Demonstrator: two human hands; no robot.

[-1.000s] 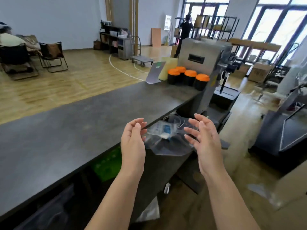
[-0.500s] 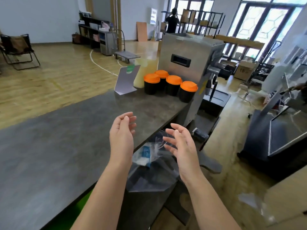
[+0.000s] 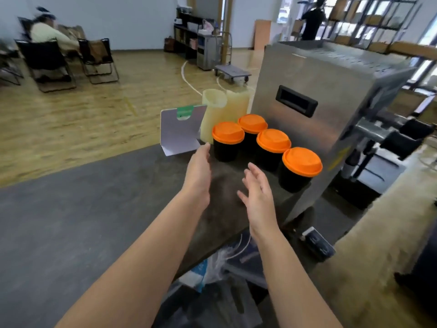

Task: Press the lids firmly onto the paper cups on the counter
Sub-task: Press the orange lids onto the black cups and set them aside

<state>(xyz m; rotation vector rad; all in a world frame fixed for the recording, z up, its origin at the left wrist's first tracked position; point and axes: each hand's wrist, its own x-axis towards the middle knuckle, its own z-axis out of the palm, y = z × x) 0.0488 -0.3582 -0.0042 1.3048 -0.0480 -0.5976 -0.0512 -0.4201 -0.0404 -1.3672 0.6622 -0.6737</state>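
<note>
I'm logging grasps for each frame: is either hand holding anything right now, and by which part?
Nothing is held. The left hand and right hand are both open above the counter, short of the cups.

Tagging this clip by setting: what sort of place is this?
Probably a drinks counter set up in a large hall: lidded paper cups beside a steel machine on a dark counter, with wooden flooring beyond.

The 4 lids are looking like smooth matt orange plastic, the machine is showing brushed metal, and the tabletop is appearing matt grey stone.
</note>
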